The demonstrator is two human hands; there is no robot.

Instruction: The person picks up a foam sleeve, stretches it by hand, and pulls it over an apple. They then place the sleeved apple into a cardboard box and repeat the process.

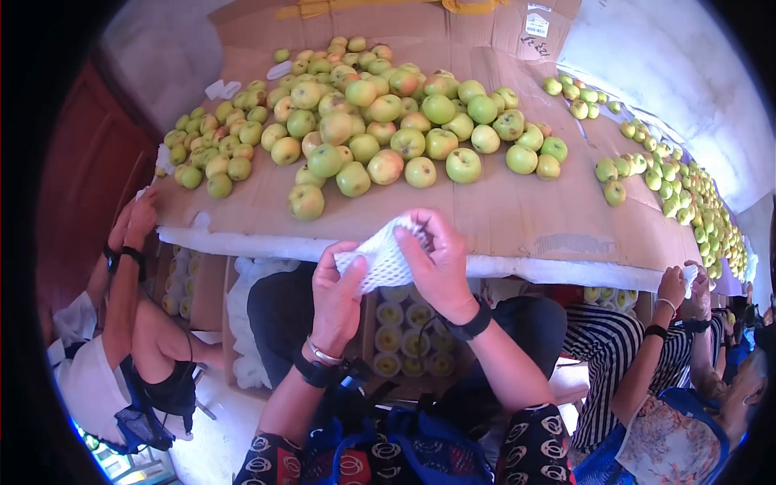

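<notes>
A white foam fruit net is stretched between my two hands, in front of the table's near edge. My left hand pinches its lower left end between thumb and fingers. At the upper right end, my right hand grips it, with the thumb over the mesh. No apple can be made out in the net. Just beyond my hands lies a large heap of green-yellow apples, some with a red blush. Under the table edge, between my knees, stands a box of netted apples.
Cardboard covers the table, with a padded white front edge. A person sits at my left, another at my right, both with hands at the table. More apples lie along the right. Loose white nets lie behind the heap.
</notes>
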